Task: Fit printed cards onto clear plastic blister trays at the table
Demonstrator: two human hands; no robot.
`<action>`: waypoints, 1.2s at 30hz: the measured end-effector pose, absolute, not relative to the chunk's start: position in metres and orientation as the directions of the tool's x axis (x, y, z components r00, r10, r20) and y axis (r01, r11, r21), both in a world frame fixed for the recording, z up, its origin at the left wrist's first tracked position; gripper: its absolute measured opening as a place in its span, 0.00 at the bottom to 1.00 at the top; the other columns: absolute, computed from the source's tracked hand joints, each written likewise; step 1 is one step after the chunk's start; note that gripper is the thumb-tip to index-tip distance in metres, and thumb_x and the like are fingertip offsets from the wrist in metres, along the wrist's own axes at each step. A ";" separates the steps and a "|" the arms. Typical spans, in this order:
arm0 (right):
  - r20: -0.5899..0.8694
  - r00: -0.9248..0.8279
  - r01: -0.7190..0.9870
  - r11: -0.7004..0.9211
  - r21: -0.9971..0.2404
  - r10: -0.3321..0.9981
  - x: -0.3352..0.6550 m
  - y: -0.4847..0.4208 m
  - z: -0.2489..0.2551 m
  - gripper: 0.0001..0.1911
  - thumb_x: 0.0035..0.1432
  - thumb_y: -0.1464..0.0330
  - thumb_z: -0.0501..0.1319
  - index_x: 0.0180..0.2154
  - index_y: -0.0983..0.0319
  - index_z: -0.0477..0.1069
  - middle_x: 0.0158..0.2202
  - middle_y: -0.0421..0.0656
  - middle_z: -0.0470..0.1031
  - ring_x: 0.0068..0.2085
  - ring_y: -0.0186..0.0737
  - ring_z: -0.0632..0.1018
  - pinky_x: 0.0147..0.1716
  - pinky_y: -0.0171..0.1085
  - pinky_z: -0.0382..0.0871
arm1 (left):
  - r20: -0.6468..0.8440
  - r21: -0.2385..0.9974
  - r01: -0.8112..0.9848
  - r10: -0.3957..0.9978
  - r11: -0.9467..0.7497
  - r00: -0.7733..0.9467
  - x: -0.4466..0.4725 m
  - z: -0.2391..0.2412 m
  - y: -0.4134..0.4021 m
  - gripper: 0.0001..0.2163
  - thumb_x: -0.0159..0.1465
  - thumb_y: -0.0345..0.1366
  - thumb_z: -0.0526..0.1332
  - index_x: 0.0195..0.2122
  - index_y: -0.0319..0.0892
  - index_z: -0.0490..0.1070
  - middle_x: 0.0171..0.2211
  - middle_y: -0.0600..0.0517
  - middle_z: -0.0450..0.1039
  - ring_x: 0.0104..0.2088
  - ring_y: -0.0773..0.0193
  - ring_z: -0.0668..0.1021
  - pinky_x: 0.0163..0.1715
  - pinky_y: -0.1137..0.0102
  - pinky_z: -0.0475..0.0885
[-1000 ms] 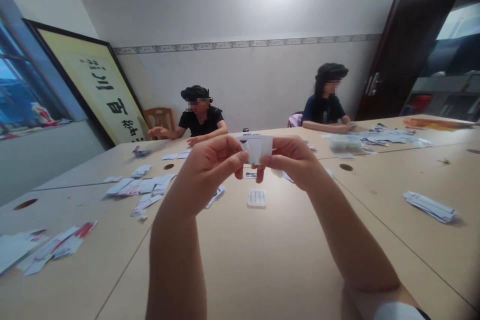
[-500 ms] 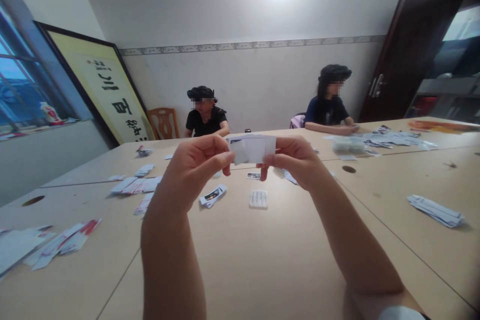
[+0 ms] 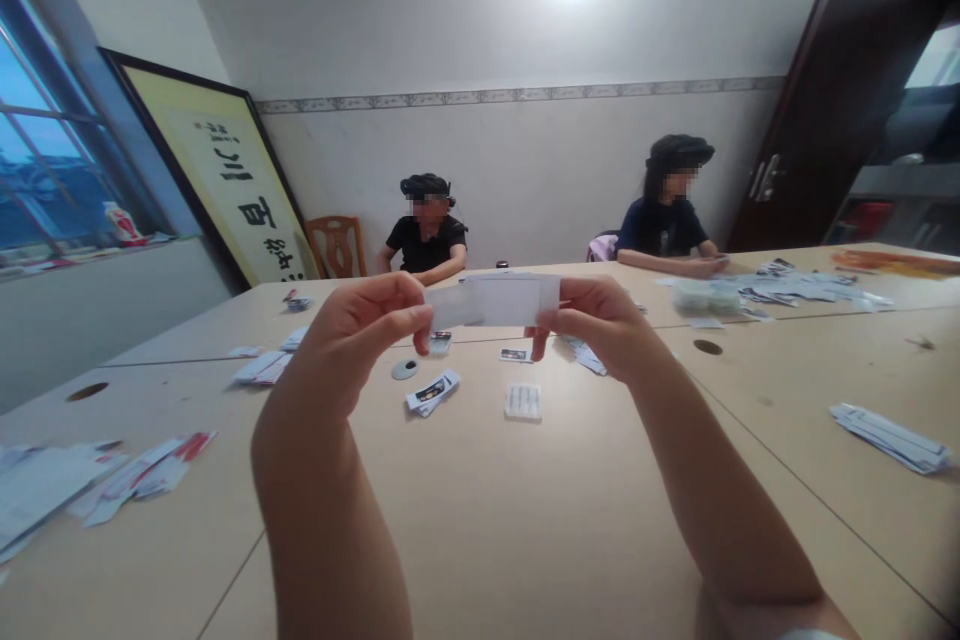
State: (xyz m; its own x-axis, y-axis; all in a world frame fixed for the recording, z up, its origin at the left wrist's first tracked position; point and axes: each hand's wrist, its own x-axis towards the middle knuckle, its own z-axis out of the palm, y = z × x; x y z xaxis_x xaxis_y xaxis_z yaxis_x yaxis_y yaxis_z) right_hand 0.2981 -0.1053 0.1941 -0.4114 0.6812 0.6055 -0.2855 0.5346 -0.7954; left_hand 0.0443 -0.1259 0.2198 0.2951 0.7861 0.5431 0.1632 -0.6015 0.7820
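Up in front of me, above the table (image 3: 480, 500), both hands pinch a thin white piece at its two ends. My right hand (image 3: 596, 320) is closed on a white card (image 3: 506, 300), thumb in front and fingers behind. A greyish, translucent strip (image 3: 452, 308) reaches out from the card's left side, and my left hand (image 3: 375, 325) pinches its far end. The strip and card overlap; how they are joined I cannot tell. Below them lie a clear small case (image 3: 523, 402), a short stack of printed cards (image 3: 433, 392) and a grey oval piece (image 3: 405, 370).
Papers (image 3: 56, 490) are spread at the left, and a bundle of paper strips (image 3: 890, 438) lies at the right. Two people sit across the table, near a plastic tub (image 3: 706, 297) and a pile of papers (image 3: 799, 287). A round hole (image 3: 707, 347) pierces the tabletop.
My left hand has moved left, away from my right hand, and more of the translucent strip now shows beyond the card. The view has shifted slightly.
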 end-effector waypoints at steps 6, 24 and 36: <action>0.597 -0.401 -0.259 0.539 -0.801 0.695 0.299 -0.103 0.194 0.04 0.52 0.73 0.65 0.30 0.63 0.80 0.25 0.38 0.78 0.26 0.32 0.78 0.27 0.33 0.75 | 0.547 0.814 0.049 0.793 -0.578 0.268 0.036 0.218 -0.120 0.06 0.60 0.35 0.66 0.26 0.44 0.75 0.19 0.55 0.70 0.24 0.68 0.71 0.27 0.74 0.67; 0.632 -0.332 -0.244 0.583 -0.775 0.700 0.302 -0.100 0.192 0.02 0.53 0.71 0.66 0.30 0.63 0.79 0.24 0.38 0.79 0.24 0.33 0.79 0.27 0.35 0.74 | 0.614 0.788 -0.121 0.782 -0.603 0.102 0.035 0.219 -0.119 0.04 0.53 0.29 0.65 0.22 0.40 0.72 0.15 0.55 0.65 0.19 0.70 0.69 0.23 0.75 0.66; 0.280 -0.821 0.019 0.513 -0.858 0.498 0.322 -0.093 0.196 0.33 0.50 0.62 0.76 0.56 0.62 0.71 0.50 0.50 0.79 0.45 0.40 0.82 0.43 0.38 0.79 | 0.691 0.710 0.025 0.702 -0.704 0.170 0.066 0.220 -0.137 0.02 0.51 0.29 0.66 0.23 0.42 0.78 0.24 0.51 0.75 0.28 0.64 0.74 0.31 0.69 0.67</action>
